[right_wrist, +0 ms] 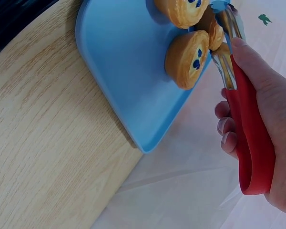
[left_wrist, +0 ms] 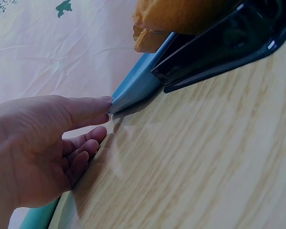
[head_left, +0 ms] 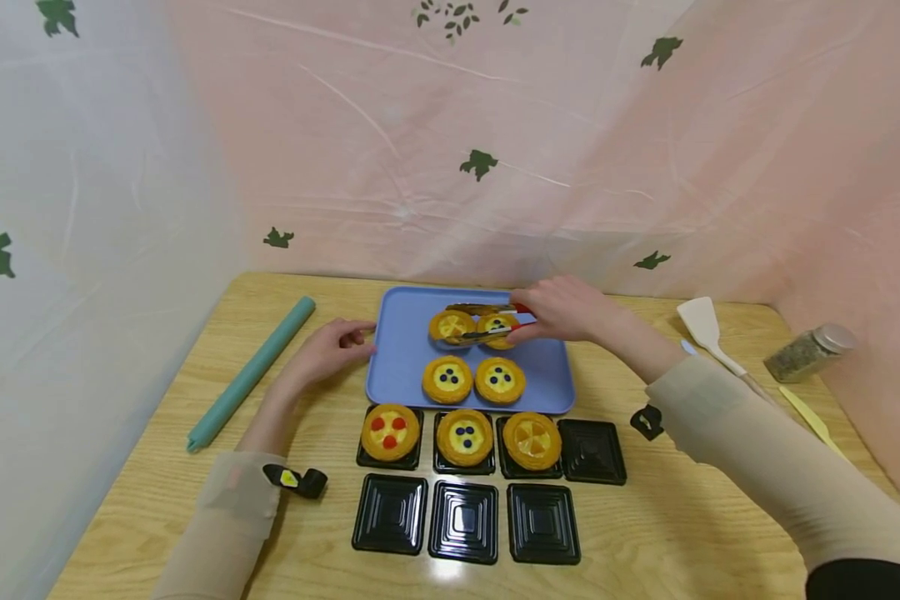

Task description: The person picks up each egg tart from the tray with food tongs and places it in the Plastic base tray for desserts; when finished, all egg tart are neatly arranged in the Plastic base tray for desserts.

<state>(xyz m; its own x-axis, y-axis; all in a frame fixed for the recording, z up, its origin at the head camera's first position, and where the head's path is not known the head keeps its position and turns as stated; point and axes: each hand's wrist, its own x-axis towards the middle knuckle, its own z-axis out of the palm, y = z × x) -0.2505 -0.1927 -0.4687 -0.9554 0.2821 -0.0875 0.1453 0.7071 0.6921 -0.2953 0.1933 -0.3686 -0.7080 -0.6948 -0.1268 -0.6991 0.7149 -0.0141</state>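
My left hand (head_left: 328, 354) is at the left edge of a blue tray (head_left: 399, 350); in the left wrist view its fingertips touch the rim, the other fingers loosely bent. Red-handled tongs (right_wrist: 251, 131) are gripped in my right hand (head_left: 573, 310) over the tray's back half. Their metal arms straddle a tart with yellow fruit wedges (head_left: 452, 325) and pass over a blueberry tart (head_left: 497, 322) beside it. Two more blueberry tarts, one left (head_left: 447, 381) and one right (head_left: 500, 382), sit along the tray's front.
Before the tray, three black square dishes bear a red-berry tart (head_left: 390, 432), a blueberry tart (head_left: 465, 437) and a fruit-wedge tart (head_left: 532, 442). Several bare black dishes (head_left: 463, 521) lie nearby. A teal rolling pin (head_left: 253, 373) lies left; a white spatula (head_left: 701, 325) and spice jar (head_left: 808, 354) are right.
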